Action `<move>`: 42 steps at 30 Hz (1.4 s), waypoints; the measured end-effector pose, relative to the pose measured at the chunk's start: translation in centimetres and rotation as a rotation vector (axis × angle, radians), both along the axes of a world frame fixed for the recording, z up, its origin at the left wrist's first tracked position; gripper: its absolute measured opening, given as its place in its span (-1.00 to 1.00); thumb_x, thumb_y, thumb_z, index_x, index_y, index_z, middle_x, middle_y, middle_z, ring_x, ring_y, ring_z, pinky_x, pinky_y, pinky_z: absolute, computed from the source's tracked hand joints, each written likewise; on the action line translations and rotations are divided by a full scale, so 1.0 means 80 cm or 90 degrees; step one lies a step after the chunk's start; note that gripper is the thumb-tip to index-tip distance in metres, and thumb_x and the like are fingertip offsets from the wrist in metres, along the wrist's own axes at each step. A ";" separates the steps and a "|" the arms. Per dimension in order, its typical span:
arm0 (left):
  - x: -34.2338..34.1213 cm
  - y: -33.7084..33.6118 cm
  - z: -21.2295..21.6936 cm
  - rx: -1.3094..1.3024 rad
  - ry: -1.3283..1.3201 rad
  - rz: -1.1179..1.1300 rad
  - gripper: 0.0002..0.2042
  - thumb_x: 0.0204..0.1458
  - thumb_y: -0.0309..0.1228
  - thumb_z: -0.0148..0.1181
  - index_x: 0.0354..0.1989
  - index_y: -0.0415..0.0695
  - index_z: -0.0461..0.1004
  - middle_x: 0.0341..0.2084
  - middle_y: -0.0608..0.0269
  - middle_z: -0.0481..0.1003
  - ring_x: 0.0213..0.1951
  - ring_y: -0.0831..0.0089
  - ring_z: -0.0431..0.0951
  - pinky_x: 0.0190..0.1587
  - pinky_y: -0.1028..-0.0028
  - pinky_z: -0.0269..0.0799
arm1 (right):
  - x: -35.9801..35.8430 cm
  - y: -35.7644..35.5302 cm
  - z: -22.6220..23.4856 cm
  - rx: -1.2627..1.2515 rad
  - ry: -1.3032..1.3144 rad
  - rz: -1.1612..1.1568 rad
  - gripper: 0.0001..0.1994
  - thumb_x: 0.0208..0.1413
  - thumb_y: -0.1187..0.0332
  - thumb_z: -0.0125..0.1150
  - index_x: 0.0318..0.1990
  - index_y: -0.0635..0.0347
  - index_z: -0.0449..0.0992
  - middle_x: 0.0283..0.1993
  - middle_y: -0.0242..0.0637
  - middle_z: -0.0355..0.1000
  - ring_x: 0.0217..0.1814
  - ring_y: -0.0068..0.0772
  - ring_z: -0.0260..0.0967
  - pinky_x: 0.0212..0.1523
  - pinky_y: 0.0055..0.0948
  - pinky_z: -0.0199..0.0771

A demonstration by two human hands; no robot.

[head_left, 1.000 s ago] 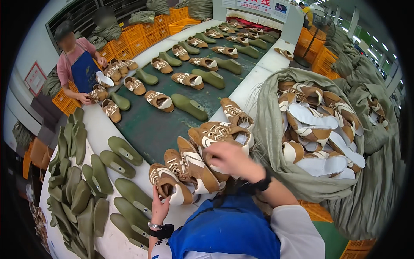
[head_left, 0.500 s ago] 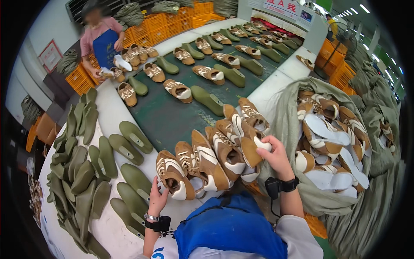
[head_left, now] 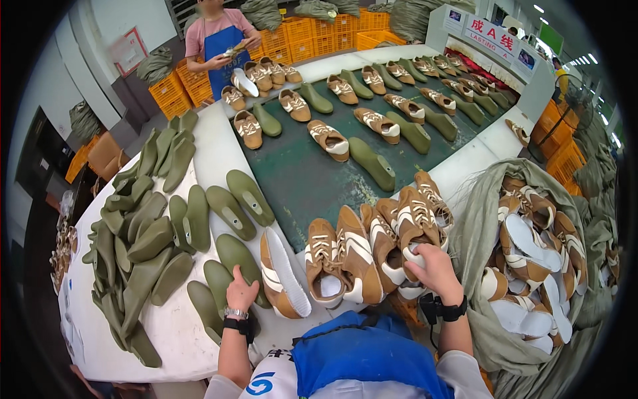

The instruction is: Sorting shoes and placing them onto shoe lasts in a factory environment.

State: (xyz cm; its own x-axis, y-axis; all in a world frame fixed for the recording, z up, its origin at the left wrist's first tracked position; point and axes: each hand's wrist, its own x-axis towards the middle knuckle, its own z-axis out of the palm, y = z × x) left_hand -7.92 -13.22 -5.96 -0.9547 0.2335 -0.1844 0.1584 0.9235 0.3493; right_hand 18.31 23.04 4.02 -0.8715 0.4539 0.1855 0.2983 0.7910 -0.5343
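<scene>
My right hand (head_left: 435, 271) grips the heel of a brown and white sneaker (head_left: 417, 219), thumb at its opening, at the right of a row of such sneakers on the near table edge. My left hand (head_left: 241, 290) is over the green shoe lasts, its thumb and forefinger apart; its other fingers are partly hidden. It touches or nearly touches a green last (head_left: 238, 259). Just right of it, a sneaker lies on its side, its white sole (head_left: 287, 269) facing right. Beside that, another laced sneaker (head_left: 324, 259) stands in the row.
A heap of green lasts (head_left: 136, 249) covers the white table at left. Beyond, sneakers and lasts stand in rows on a green conveyor belt (head_left: 286, 179). A grey-green sack (head_left: 475, 226) of sneakers is at right. Across the belt, a person in a blue apron (head_left: 224, 50) handles a shoe.
My left hand has moved left from the sneaker row to the lasts. A sneaker now lies on its side at the row's left end. The sneaker in my right hand has turned more upright.
</scene>
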 end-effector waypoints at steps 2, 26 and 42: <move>-0.001 -0.003 -0.001 0.039 -0.002 0.014 -0.34 -0.19 -0.24 0.19 0.17 -0.05 0.13 -0.37 -0.21 0.50 -0.29 -0.14 0.49 -0.16 0.14 0.40 | 0.003 0.001 -0.005 0.000 0.015 0.000 -0.73 -0.14 0.31 0.28 -0.29 0.24 0.43 -0.35 -0.10 0.41 -0.25 -0.03 0.37 -0.24 -0.22 0.36; -0.208 0.325 0.033 0.359 -0.169 -0.107 -0.62 -0.10 -0.26 0.13 -0.05 -0.04 0.39 -0.46 0.14 0.50 -0.50 0.40 0.51 -0.54 0.39 0.39 | 0.012 0.003 -0.017 0.001 0.040 -0.037 -0.73 -0.17 0.24 0.29 -0.33 0.18 0.48 -0.40 -0.19 0.40 -0.32 -0.10 0.36 -0.32 -0.24 0.37; -0.157 0.265 0.039 0.125 -0.192 -0.476 -0.42 -0.04 -0.15 0.14 0.16 -0.14 0.23 -0.25 -0.05 0.53 -0.17 0.10 0.53 -0.09 0.32 0.41 | -0.001 0.009 -0.006 0.044 0.046 0.024 -0.75 -0.17 0.26 0.28 -0.38 0.18 0.42 -0.47 -0.19 0.36 -0.41 -0.11 0.35 -0.39 -0.23 0.35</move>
